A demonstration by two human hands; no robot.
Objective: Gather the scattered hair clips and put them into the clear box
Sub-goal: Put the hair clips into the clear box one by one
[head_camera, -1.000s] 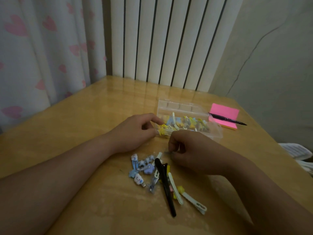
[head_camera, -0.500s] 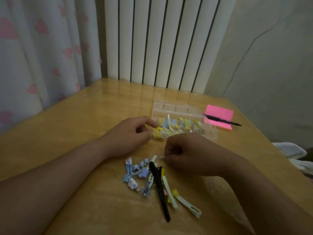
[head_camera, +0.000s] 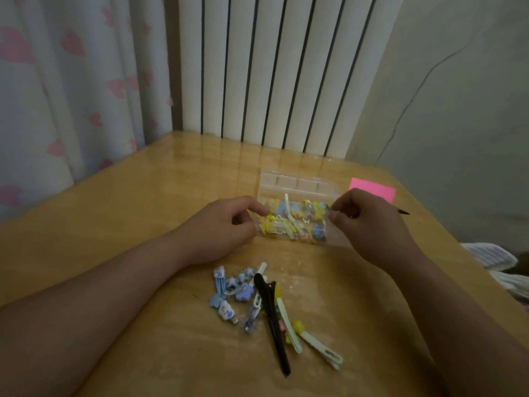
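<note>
The clear box (head_camera: 296, 183) sits mid-tabletop with its lid thrown back, already well stocked with yellow, blue and white clips. Over its right end hovers the right hand (head_camera: 369, 222), grip closed, thumb and fingertips pinching what looks like a thin clip (head_camera: 329, 208), small and hard to make out. At the left end the left hand (head_camera: 226, 224) pinches the box's wall between thumb and forefinger, bracing it.

Nearer the person, the loose pile of hair clips (head_camera: 243, 296) waits on the tabletop (head_camera: 143, 210), with a long black clip (head_camera: 272, 325) lying across it and a pale green one (head_camera: 320, 349) trailing off to the right. There's plenty left to gather, so the job looks partway done.

Now the risks. The box is heaped, so a clip let go too high could bounce off the mound and skid out over the low wall. That thin clip gives the fingers little to hold, and it might twist or slip early. If the left grip slackens, a nudge from the right hand could slide the light box toward the pink sticky notes (head_camera: 372, 189) and the pen (head_camera: 402, 212) behind it.
</note>
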